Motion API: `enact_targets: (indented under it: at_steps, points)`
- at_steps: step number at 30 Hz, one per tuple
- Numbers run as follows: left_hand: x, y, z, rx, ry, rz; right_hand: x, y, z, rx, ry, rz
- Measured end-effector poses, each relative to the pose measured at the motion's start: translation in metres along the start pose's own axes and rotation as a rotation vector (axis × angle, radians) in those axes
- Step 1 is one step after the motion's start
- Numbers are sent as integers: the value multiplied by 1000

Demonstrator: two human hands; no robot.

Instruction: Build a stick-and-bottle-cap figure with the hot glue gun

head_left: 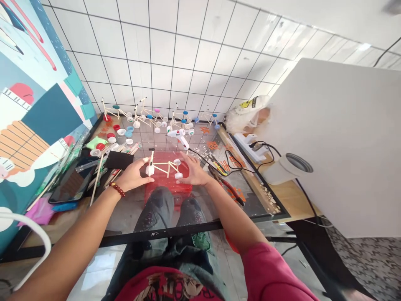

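Observation:
A small model tricycle (168, 169) of pale wooden sticks stands in front of me on the glass tabletop, with white bottle caps as its wheels and a black piece atop its upright stick. My left hand (135, 174) is curved around the front cap wheel (150, 170), thumb and fingers on either side. At the other end, my right hand (196, 170) spans the two rear cap wheels (178, 175) with thumb and index finger. A white hot glue gun (178, 134) lies just beyond the model, its black cord running right.
Several finished stick models (150, 117) line the back edge. Loose bottle caps (121, 132), a black pad (119, 160) and a phone-like tablet (72, 179) lie left. Pliers (231, 188) and wood scraps lie right, near a power strip (250, 147) and a white cylinder (286, 168).

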State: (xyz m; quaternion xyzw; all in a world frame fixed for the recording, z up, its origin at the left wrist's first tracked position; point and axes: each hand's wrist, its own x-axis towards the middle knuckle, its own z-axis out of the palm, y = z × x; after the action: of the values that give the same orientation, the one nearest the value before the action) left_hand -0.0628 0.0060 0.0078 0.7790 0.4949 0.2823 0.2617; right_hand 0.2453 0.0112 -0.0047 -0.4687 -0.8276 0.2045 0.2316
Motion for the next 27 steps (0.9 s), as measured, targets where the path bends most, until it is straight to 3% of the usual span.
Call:
enact_targets:
  at_steps: [18,27]
  points:
    - [0,8,-2,28,48,-43,1,2,5,-13,25,-44]
    - [3,-10,-6,-51,-31,29,0,4,2,56,25,-39]
